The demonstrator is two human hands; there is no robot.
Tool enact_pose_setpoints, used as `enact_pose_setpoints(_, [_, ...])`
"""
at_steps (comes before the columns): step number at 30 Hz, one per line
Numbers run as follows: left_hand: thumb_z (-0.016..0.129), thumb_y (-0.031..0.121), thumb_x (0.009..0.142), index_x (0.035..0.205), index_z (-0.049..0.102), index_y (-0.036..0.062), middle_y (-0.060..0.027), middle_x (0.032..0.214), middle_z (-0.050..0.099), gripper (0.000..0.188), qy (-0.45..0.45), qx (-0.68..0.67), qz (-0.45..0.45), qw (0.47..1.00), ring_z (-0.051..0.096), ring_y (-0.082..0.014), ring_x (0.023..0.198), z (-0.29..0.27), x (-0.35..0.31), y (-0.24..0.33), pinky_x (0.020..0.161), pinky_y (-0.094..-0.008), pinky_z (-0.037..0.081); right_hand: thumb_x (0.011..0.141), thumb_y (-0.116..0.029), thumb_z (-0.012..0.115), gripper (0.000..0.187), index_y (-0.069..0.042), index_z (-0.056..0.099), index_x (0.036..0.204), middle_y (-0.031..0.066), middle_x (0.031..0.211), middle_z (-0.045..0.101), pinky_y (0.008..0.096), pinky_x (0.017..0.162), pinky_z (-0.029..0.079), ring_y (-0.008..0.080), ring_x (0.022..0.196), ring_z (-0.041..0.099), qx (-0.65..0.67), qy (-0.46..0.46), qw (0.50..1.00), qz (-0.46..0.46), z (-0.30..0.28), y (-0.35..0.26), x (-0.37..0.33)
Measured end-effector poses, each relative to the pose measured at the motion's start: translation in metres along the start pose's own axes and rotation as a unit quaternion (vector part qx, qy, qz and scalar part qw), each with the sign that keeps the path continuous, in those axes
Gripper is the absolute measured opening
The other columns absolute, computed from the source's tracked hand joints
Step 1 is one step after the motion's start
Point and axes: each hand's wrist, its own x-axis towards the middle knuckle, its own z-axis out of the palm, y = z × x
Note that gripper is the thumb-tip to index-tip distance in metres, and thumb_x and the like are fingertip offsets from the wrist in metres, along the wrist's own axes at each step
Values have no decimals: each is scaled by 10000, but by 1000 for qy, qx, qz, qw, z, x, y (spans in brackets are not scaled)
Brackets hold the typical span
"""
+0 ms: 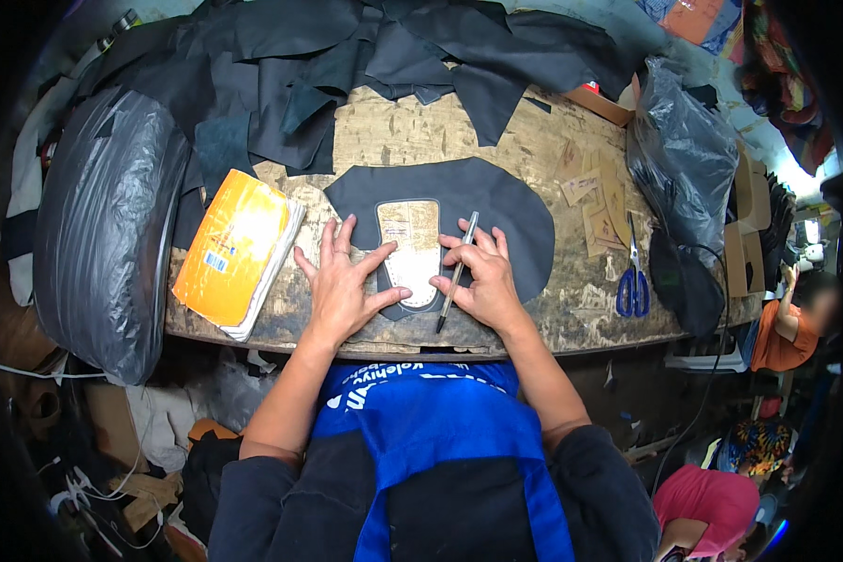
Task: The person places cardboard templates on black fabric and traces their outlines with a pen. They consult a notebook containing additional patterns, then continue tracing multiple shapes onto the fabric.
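My two hands are apart from each other, one on either side of a pale template [412, 253] with a dark border. The template lies flat on a dark leather-like piece [520, 211], which rests near the front edge of the worn wooden table [393, 122], directly before me.

My left hand [342, 286] is spread wide. Its thumb and index finger reach the left side of the template; its remaining fingers fan out over the dark piece. It grips nothing.

My right hand [490, 281] is closed about a slim pen [457, 272], held among the fingers with the tip pointing back toward me. The thumb and index finger of this hand meet the template's right edge. Whether the pen tip touches the surface, I cannot tell.

To the left of my left hand sits an orange-covered pack [234, 248] with white layers showing along its side. Beyond it, at the table's left end, stands a large bulk in dark plastic wrap [103, 225]. Dark sheets [290, 94] lie overlapped across the far side.

To the right I note blue-handled scissors [635, 270], brown flat pieces [604, 211] beyond them, and a grey plastic bag [679, 155]. Past the table's right end is a person in an orange top [782, 332].
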Motion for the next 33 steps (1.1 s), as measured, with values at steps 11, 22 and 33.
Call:
enact_pose_setpoints(11, [780, 571, 552, 1137, 680, 291, -174, 1450, 342, 656, -3, 10, -5, 1000, 220, -356, 1382, -2, 2, 3, 1012, -715, 73, 807, -70, 671, 135, -64, 568, 895, 108, 1058, 681, 426, 1013, 336, 308, 1102, 574, 175, 106, 978, 50, 2, 10, 2])
enact_pose_setpoints(22, [776, 573, 560, 1131, 684, 292, -163, 1442, 354, 643, 2, -1, -6, 1000, 228, -354, 1374, 1, 1, 0, 1011, -712, 70, 697, -209, 790, 320, -116, 597, 934, 20, 1116, 673, 578, 1054, 204, 348, 1213, 471, 20, 0, 1000, -17, 2, 5, 0])
enact_pose_setpoints(33, [752, 593, 582, 1140, 678, 298, -168, 1443, 345, 636, 4, 4, 1, 1000, 222, -367, 1374, 2, 2, -2, 1002, -728, 60, 694, -197, 795, 332, -104, 581, 931, 22, 1123, 670, 570, 1061, 192, 324, 1231, 463, 9, -4, 1000, -13, 3, 4, 0])
